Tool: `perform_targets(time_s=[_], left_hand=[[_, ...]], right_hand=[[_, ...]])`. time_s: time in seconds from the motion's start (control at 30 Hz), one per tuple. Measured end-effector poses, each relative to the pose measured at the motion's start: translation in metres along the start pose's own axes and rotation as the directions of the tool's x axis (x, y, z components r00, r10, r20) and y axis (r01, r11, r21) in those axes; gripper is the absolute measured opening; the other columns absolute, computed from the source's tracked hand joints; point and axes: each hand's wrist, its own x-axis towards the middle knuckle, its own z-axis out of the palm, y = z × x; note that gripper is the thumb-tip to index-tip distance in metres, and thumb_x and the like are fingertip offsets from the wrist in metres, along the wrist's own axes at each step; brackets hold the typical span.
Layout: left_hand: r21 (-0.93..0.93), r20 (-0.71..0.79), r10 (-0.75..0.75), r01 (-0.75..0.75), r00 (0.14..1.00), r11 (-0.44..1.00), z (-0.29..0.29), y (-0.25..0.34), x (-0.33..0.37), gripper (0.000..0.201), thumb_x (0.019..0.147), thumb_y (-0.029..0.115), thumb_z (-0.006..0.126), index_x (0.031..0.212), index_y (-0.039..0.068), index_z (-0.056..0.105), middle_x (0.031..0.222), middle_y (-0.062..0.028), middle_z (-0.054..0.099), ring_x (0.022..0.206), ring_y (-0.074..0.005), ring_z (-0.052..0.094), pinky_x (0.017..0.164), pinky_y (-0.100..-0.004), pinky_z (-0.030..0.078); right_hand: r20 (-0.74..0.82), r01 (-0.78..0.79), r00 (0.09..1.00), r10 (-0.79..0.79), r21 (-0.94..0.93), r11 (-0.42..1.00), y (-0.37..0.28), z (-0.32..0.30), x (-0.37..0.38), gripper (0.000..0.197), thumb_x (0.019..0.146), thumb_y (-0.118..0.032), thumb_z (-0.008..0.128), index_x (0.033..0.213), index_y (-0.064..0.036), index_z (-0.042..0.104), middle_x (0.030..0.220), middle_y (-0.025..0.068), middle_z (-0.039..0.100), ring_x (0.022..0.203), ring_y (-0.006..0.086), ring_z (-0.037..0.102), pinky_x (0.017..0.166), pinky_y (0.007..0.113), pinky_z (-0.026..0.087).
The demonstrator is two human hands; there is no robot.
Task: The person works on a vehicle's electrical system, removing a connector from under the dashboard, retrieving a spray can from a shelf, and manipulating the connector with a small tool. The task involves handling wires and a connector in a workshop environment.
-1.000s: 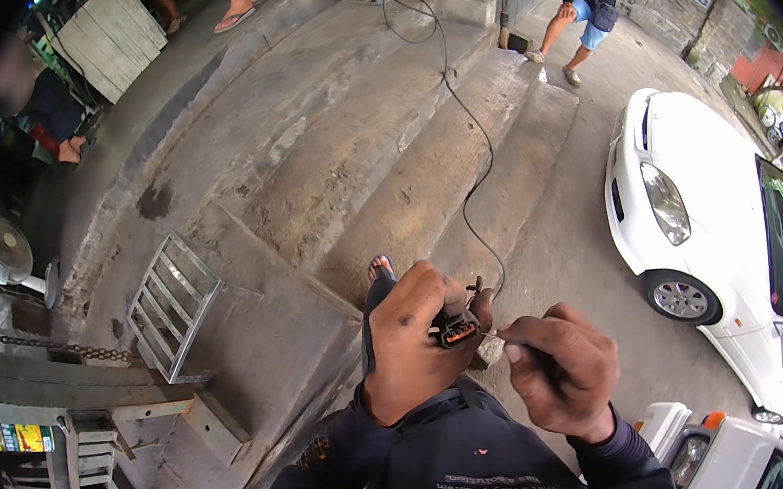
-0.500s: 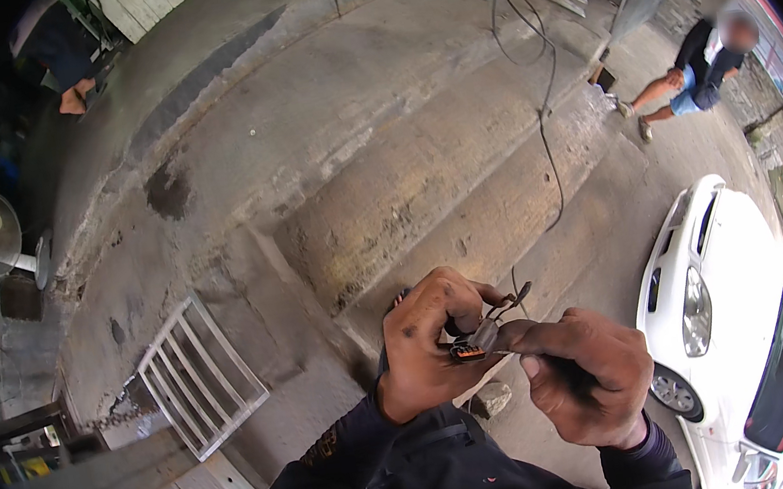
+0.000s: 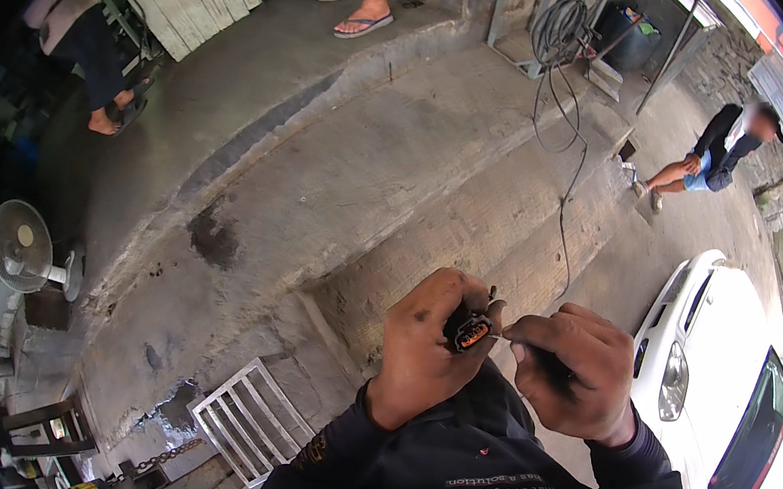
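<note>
My left hand (image 3: 424, 348) is closed around a small black electrical connector (image 3: 471, 332). Its open face with an orange inside is turned up toward me. From the right, my right hand (image 3: 578, 373) comes close, thumb and forefinger pinched on a thin, pale, pin-like tool (image 3: 499, 337). The tool's tip reaches the connector's edge; whether it enters the connector I cannot tell. Dark grime covers the fingers of both hands. The wires behind the connector are mostly hidden by my left fingers.
A metal grate (image 3: 252, 423) lies at the lower left, with a white fan (image 3: 20, 246) beyond it. A white car (image 3: 722, 390) stands at right. Concrete steps (image 3: 427, 211) lie ahead, and a cable (image 3: 565, 223) hangs across them. Other people stand at the far edges.
The view has tilted up, so the scene sits lower and more feet show. The connector has turned its orange face toward me, and its wires are now mostly hidden. Both hands stay close together.
</note>
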Motion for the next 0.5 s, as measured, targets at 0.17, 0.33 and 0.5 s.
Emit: perform_targets(time_s=[0.17, 0.33, 0.5], left_hand=[[0.116, 0.034, 0.098, -0.101, 0.995, 0.988, -0.02, 0.011, 0.02, 0.032, 0.072, 0.0, 0.089, 0.095, 0.007, 0.068, 0.084, -0.0053, 0.062, 0.069, -0.019, 0.063, 0.061, -0.0313, 0.048], [0.112, 0.06, 0.051, -0.058, 0.997, 0.992, -0.034, 0.009, 0.028, 0.034, 0.069, 0.002, 0.09, 0.096, 0.008, 0.069, 0.085, -0.0058, 0.062, 0.073, -0.0207, 0.065, 0.063, -0.0324, 0.05], [0.12, 0.131, -0.024, 0.008, 0.991, 0.993, -0.04, -0.004, 0.041, 0.037, 0.07, 0.008, 0.093, 0.103, 0.01, 0.076, 0.085, -0.0043, 0.061, 0.072, -0.0168, 0.063, 0.063, -0.03, 0.05]], right_hand=[[-0.022, 0.026, 0.999, -0.025, 0.05, 0.998, 0.0, 0.001, 0.021, 0.034, 0.072, 0.008, 0.074, 0.105, -0.0016, 0.072, 0.073, 0.0073, 0.066, 0.056, 0.0212, 0.057, 0.051, 0.034, 0.045], [-0.028, -0.033, 0.999, 0.037, 0.126, 0.991, 0.005, 0.008, 0.032, 0.025, 0.073, 0.009, 0.072, 0.096, -0.0002, 0.072, 0.072, 0.0085, 0.065, 0.059, 0.0208, 0.059, 0.053, 0.032, 0.044], [0.06, 0.019, 0.998, -0.026, 0.111, 0.994, 0.026, 0.007, 0.055, 0.025, 0.075, 0.004, 0.075, 0.099, -0.0023, 0.072, 0.075, 0.0083, 0.068, 0.06, 0.0229, 0.061, 0.053, 0.034, 0.047]])
